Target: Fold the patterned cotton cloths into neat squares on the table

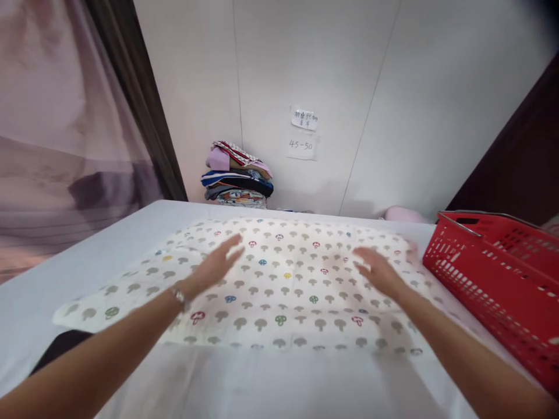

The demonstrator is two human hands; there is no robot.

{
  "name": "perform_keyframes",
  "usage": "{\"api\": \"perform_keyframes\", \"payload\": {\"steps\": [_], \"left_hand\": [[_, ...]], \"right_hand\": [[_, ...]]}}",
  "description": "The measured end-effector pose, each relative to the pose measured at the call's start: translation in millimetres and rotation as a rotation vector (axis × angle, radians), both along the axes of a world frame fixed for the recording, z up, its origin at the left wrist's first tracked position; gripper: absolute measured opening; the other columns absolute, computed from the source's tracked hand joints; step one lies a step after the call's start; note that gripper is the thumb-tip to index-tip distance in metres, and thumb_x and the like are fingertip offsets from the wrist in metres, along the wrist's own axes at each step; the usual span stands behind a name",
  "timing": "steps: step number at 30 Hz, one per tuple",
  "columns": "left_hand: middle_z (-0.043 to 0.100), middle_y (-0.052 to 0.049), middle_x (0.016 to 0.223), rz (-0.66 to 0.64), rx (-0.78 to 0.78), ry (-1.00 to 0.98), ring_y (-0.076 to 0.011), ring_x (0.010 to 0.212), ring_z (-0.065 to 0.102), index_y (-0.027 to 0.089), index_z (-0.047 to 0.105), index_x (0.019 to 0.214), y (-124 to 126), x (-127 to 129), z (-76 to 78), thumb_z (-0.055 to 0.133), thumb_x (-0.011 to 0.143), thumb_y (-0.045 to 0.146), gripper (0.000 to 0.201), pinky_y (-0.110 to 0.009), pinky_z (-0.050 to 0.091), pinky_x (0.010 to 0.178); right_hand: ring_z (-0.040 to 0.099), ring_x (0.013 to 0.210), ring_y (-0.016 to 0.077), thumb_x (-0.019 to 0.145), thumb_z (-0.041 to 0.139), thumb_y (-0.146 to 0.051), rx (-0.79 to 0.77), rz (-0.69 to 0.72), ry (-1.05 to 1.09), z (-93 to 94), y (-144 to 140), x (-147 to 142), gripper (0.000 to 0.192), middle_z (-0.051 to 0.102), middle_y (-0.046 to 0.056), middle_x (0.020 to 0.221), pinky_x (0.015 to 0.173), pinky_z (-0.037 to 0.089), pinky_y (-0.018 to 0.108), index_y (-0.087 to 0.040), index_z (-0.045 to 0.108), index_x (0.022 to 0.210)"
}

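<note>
A white cloth printed with grey and coloured mushrooms (279, 291) lies spread out on the white-covered table (244, 384). Over its left part reaches my left hand (218, 262), fingers apart and holding nothing, with a bracelet on the wrist. My right hand (378, 270) is above the cloth's right part, its thumb and fingers apart and likewise without anything in them. Whether either hand touches the fabric I cannot tell. The cloth looks mostly flat, with slight creases.
At the right edge stands a red plastic basket (498, 279) with a metal handle. A stack of folded fabrics (238, 177) rises behind the table against the white wall, near paper notes (303, 134). A dark object (61, 346) lies by my left forearm. A pink curtain (52, 128) hangs left.
</note>
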State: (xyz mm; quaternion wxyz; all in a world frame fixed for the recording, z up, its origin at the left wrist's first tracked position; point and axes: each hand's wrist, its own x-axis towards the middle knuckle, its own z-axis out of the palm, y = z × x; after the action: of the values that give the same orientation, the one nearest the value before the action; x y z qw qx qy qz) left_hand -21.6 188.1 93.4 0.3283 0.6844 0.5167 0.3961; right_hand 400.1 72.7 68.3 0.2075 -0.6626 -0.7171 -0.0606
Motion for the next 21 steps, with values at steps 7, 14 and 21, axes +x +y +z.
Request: {"api": "perform_keyframes", "payload": {"steps": [7,14,21], "left_hand": [[0.040,-0.001,0.141,-0.530,0.337,0.695,-0.0255,0.126,0.040,0.036,0.040,0.134,-105.6,-65.7,-84.3,0.053,0.082,0.038,0.053,-0.044,0.032,0.105],[0.059,-0.004,0.123,-0.200,0.331,0.824,-0.0252,0.115,0.052,0.025,0.062,0.113,-73.7,-79.2,-99.0,0.045,0.071,0.010,0.048,-0.041,0.039,0.098],[0.064,-0.002,0.115,-0.074,0.295,0.889,-0.0256,0.109,0.056,0.023,0.065,0.105,-91.9,-90.3,-49.8,0.039,0.059,0.008,0.055,-0.039,0.042,0.093]], "right_hand": [[0.047,0.120,0.0246,0.087,0.044,-0.043,-0.176,-0.071,0.099,-109.1,-167.3,17.1,0.040,0.051,0.004,0.132,0.098,0.044,0.043,-0.028,0.056,0.122],[0.047,0.120,0.0281,0.079,0.045,-0.030,-0.141,-0.092,-0.058,-108.7,-188.3,63.1,0.046,0.052,0.007,0.130,0.100,0.038,0.051,-0.024,0.055,0.124],[0.061,0.100,0.0271,0.069,0.039,-0.018,-0.076,-0.216,0.001,-93.9,-205.0,94.3,0.042,0.068,0.009,0.104,0.092,0.045,0.045,-0.024,0.072,0.095]]}}
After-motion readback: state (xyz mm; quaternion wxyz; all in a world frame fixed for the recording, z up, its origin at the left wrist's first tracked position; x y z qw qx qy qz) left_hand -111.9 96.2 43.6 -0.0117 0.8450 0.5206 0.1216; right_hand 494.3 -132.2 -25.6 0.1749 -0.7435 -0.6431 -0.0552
